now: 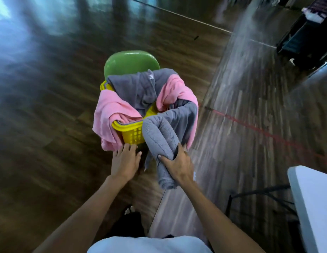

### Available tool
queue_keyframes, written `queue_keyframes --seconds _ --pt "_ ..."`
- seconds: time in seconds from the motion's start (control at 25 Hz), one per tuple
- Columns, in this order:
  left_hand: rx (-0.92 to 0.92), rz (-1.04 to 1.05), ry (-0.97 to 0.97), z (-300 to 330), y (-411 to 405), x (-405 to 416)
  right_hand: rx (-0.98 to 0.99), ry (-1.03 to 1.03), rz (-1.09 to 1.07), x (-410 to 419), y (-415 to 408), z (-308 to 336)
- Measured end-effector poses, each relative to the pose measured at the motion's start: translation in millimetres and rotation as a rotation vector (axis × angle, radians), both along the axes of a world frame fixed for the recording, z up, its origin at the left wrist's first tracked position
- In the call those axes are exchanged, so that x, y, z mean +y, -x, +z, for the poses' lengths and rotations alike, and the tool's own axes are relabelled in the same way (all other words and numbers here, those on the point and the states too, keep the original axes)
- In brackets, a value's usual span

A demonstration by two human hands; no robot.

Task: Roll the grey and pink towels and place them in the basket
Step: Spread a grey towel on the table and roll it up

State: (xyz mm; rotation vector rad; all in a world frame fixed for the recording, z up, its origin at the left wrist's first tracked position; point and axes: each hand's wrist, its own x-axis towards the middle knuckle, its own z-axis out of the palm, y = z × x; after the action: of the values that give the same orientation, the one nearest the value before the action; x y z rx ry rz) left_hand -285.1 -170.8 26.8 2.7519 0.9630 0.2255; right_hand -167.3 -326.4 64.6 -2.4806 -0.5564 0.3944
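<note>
Towels are piled in the yellow basket [133,131], which sits on a green chair [130,62] just past both hands. The right hand [179,164] has its grip wrapped round a grey towel [160,141] — fingers curled tight on a loose, bunched roll that bends up over the basket's near corner. The left hand [125,159] has its fingers spread and holds nothing; its tips touch a pink towel [107,111] hanging over the basket's left edge. Another pink towel [174,90] and more grey cloth [136,88] droop over the far sides.

Trouble could come from the pull. The grey roll looks caught up with the other cloth, so a hard tug might drag the basket off the chair — or spill the hanging towels onto the floor [49,115]. The roll might also come undone, since only one hand holds it.
</note>
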Motion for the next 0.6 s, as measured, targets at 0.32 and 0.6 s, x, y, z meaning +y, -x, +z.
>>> queue_keyframes --seconds 0.32,0.6 --pt "0.073 -0.012 -0.054 -2 -147 182 0.14 0.105 -0.018 167 -156 2" --pt "0.238 -0.057 0.0 -63 -193 286 0.346 0.371 0.109 284 -261 -50"
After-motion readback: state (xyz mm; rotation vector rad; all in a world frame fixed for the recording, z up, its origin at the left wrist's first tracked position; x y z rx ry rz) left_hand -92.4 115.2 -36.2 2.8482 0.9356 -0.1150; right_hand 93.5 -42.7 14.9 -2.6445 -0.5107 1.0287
